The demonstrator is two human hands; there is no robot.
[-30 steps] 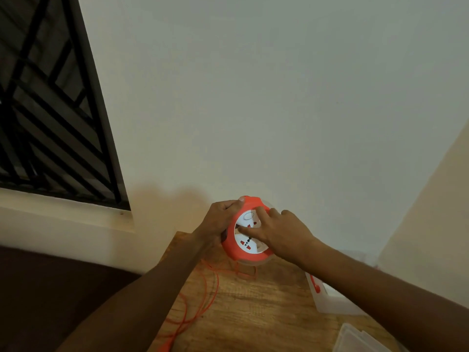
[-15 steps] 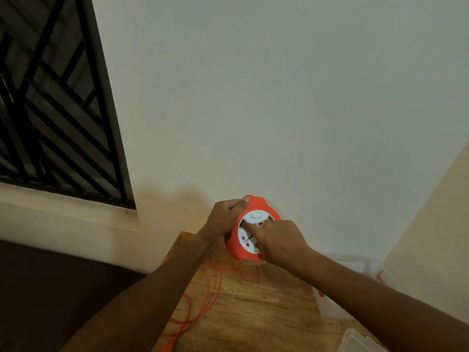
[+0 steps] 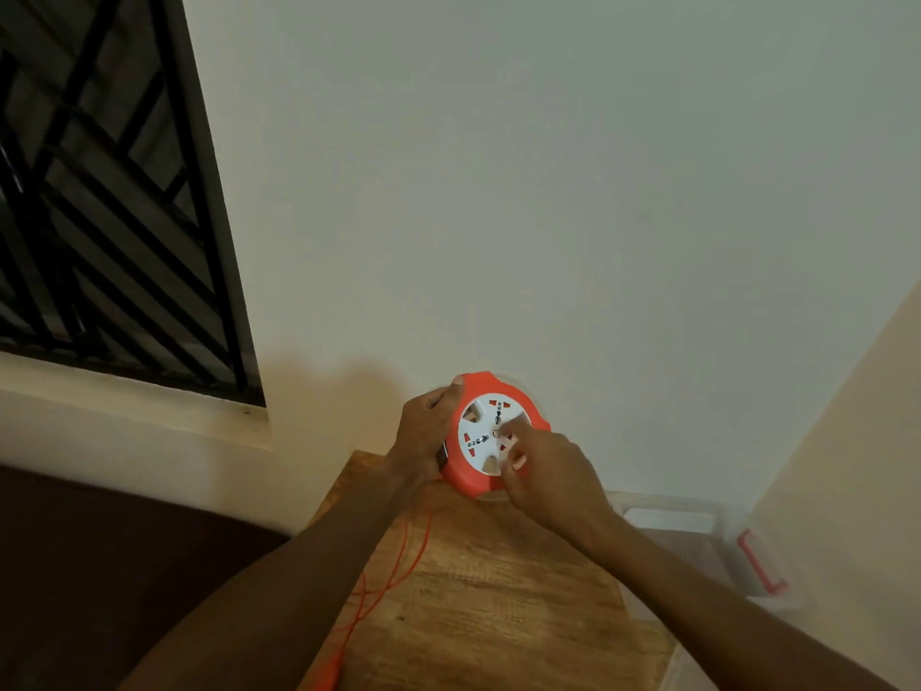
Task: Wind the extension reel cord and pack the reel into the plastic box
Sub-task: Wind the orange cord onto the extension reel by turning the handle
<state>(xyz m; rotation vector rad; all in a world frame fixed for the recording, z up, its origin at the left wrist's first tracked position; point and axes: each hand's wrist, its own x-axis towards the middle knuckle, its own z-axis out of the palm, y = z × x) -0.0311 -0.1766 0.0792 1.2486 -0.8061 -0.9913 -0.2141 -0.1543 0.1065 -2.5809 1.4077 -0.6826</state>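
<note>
Reel [image 3: 491, 436] stands at the far edge of the desk [image 3: 498, 591], close to the wall, socket face toward the camera. Left hand [image 3: 428, 431] grasps the orange rim, fingers curled over its left side. Right hand [image 3: 545, 476] sits on the white centre disc, fingertips apparently hooked into a finger recess; exact grip partly hidden. Loose orange cord [image 3: 398, 566] trails from under the reel along the desk's left edge and off the near edge, so winding looks unfinished. Clear plastic box [image 3: 697, 541] with a red latch sits open at the desk's right edge, just beside the right forearm.

Judgement on the step: hold the rim steady with the left hand and turn the disc in even circles with the right. Keep the cord free of snags on the desk edge. Slow down as the plug end nears.
</note>
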